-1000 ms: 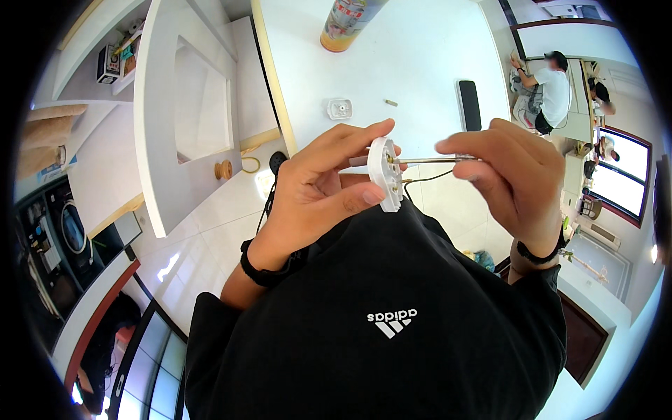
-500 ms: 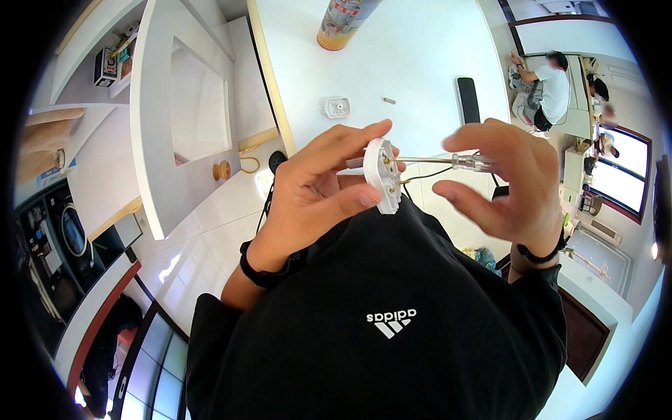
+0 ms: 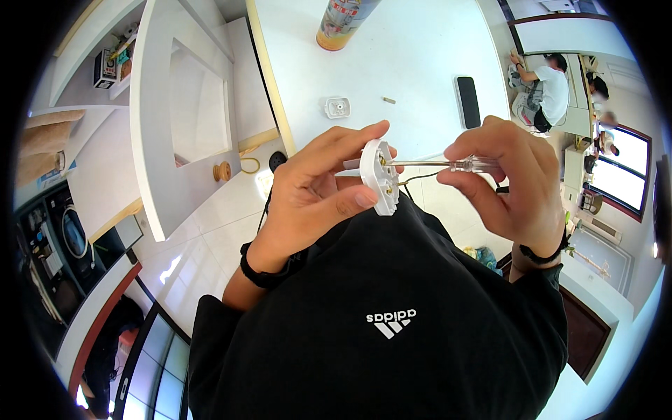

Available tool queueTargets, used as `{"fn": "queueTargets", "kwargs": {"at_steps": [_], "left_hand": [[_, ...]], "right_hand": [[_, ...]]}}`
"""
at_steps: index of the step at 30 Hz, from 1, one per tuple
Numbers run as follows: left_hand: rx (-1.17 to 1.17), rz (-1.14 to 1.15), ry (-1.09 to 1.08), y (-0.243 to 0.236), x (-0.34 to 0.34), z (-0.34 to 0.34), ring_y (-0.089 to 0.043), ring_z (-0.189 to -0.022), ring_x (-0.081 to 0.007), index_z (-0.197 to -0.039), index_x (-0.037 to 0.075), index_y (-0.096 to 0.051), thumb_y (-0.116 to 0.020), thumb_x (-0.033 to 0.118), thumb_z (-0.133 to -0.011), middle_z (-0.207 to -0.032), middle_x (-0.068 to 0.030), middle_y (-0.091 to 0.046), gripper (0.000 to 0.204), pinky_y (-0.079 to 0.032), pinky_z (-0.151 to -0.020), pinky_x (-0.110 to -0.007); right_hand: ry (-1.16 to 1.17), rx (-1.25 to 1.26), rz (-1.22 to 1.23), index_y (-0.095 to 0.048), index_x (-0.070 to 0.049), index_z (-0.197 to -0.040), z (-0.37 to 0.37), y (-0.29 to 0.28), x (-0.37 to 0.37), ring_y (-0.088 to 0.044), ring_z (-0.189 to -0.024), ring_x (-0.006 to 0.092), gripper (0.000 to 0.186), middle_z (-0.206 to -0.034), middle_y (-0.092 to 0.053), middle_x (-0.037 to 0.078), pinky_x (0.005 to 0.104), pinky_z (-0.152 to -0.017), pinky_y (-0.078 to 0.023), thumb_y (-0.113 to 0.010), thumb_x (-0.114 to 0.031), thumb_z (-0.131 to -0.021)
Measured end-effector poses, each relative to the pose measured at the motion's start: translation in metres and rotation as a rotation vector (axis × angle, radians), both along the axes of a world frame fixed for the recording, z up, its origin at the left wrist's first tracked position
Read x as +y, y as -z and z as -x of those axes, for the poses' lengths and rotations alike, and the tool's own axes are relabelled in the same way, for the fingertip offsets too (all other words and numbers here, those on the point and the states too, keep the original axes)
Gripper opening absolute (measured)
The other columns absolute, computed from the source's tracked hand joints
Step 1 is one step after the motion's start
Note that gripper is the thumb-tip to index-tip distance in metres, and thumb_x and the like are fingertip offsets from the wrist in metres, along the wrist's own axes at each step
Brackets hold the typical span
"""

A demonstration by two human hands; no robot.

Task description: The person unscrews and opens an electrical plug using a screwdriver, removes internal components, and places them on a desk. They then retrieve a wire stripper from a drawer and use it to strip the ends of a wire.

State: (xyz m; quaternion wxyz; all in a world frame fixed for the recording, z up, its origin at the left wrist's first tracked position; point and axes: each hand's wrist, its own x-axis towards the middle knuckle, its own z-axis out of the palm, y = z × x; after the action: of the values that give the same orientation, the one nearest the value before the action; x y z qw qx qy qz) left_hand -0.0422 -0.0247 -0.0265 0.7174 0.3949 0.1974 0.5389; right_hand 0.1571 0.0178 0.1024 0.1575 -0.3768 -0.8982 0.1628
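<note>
A white plastic electrical housing (image 3: pixel 381 182) with brass terminals is held upright between the thumb and fingers of my left hand (image 3: pixel 315 189). The metal shaft of a screwdriver (image 3: pixel 420 163) reaches into one terminal, and its clear handle (image 3: pixel 465 164) lies between the thumb and fingers of my right hand (image 3: pixel 511 182). A dark wire (image 3: pixel 420 177) runs from the housing behind the right hand. On the white table (image 3: pixel 406 63) beyond are a small white cover (image 3: pixel 337 107), a short pale piece (image 3: pixel 388 99), a black phone (image 3: pixel 467 101) and a tall can (image 3: pixel 339 24).
An open white cabinet door (image 3: pixel 150 105) with a wooden knob (image 3: pixel 221 170) stands left of the table. A dark cord (image 3: pixel 266 210) hangs near my left wrist. At upper right a person in white (image 3: pixel 549 91) sits low, with other people (image 3: pixel 602 91) farther along.
My right hand's thumb and fingers spread away from the screwdriver handle half a second ago and have now drawn back in around it. The left hand and housing shifted very slightly.
</note>
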Motion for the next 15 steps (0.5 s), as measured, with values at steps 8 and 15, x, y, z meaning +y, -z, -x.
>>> {"fn": "queueTargets", "kwargs": {"at_steps": [8,15], "left_hand": [[0.047,-0.018,-0.004,-0.002,-0.001,0.002,-0.058,-0.109,-0.0237,-0.135,-0.003,-0.045,-0.069,0.003,-0.082,-0.116,-0.0143,-0.054,0.058,-0.052,-0.096,-0.039],[0.135,-0.042,-0.045,-0.003,-0.001,0.002,-0.058,-0.109,-0.0229,-0.135,-0.002,-0.046,-0.07,0.003,-0.082,-0.117,-0.013,-0.052,0.058,-0.053,-0.095,-0.037]], "right_hand": [[-0.092,-0.092,-0.177,-0.065,-0.005,-0.084,-0.002,0.004,0.003,-0.044,-0.048,0.0144,0.025,-0.063,-0.05,0.003,0.0269,-0.042,-0.031,-0.077,-0.023,-0.072],[-0.146,-0.172,-0.289,-0.063,-0.004,-0.081,-0.004,0.008,-0.001,-0.044,-0.047,0.0169,0.025,-0.059,-0.043,0.003,0.0293,-0.041,-0.031,-0.073,-0.027,-0.077]]}}
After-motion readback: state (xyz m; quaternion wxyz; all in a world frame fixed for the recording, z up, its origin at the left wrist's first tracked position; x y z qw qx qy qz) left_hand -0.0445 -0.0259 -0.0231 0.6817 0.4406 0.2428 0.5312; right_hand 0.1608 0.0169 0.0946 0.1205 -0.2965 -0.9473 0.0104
